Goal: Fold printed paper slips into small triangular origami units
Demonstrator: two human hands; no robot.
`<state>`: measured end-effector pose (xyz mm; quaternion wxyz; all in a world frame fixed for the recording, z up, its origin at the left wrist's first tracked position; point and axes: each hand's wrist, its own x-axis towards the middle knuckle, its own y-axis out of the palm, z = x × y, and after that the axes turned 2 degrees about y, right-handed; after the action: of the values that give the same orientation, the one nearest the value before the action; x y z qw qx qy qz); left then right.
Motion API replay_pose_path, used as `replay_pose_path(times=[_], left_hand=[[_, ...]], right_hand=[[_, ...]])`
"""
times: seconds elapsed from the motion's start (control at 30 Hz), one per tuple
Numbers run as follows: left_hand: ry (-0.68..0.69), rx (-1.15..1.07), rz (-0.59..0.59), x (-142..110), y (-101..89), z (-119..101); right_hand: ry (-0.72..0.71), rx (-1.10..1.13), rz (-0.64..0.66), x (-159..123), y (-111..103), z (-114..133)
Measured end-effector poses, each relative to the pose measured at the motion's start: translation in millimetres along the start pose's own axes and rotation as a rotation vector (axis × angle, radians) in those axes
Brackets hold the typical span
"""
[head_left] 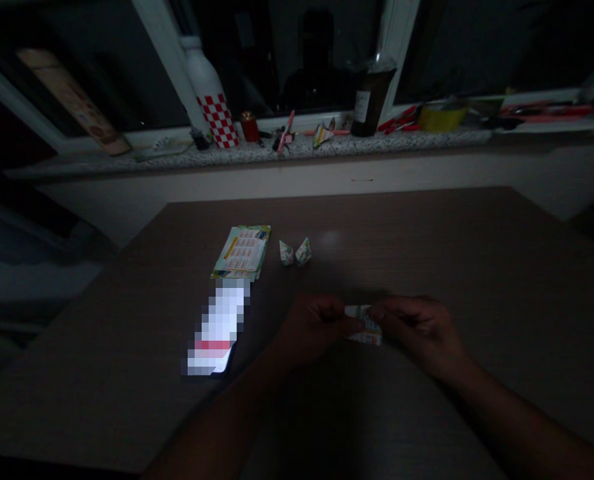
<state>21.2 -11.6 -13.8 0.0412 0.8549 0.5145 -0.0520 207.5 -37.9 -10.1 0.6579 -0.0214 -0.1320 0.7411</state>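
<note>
Over the brown table, a small folded piece of printed paper (364, 337) is pinched between both hands. My left hand (317, 327) is closed on its left edge, thumb on top. From the other side my right hand (421, 327) grips its upper right part, fingers curled. The fingers cover part of the paper, so its full shape is hidden. Beyond the left hand stand two small pointed pieces of folded paper (303, 252), printed in green, white and red. A stack of printed calendar cards (244, 250) lies to their left.
A lit phone (221, 327), its screen blurred out, lies left of my left hand on the table (127, 320). Along the granite windowsill (257, 155) stand a red-checked white bottle (217, 110), a dark bottle (365, 103), pens and a yellow roll-like object (443, 118). The light is dim.
</note>
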Motion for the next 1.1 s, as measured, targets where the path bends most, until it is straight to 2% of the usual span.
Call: replay_pose_path(times=[0.17,0.37,0.47,0.63,0.9,1.1], left_hand=[[-0.027,-0.073,-0.002,0.6,-0.3,0.8],[-0.052,-0.077,0.022,0.4,0.4,1.6],[-0.053,-0.094,0.032,0.6,2.1,3.5],[-0.048,-0.090,0.014,1.5,1.0,4.9],[0.022,-0.082,-0.070,2.5,3.8,2.1],[0.066,0.058,-0.041,2.2,-1.3,0.0]], right_hand=[[0.013,0.038,0.006,-0.8,-0.2,-2.8],[-0.065,-0.059,-0.014,-2.9,-1.9,-4.0],[-0.007,0.047,-0.060,-4.3,1.0,-3.7],[0.082,0.213,-0.013,-0.9,4.5,-6.4],[0.055,0.048,0.002,1.4,1.8,-6.4],[0.017,-0.041,0.084,4.0,0.7,-5.6]])
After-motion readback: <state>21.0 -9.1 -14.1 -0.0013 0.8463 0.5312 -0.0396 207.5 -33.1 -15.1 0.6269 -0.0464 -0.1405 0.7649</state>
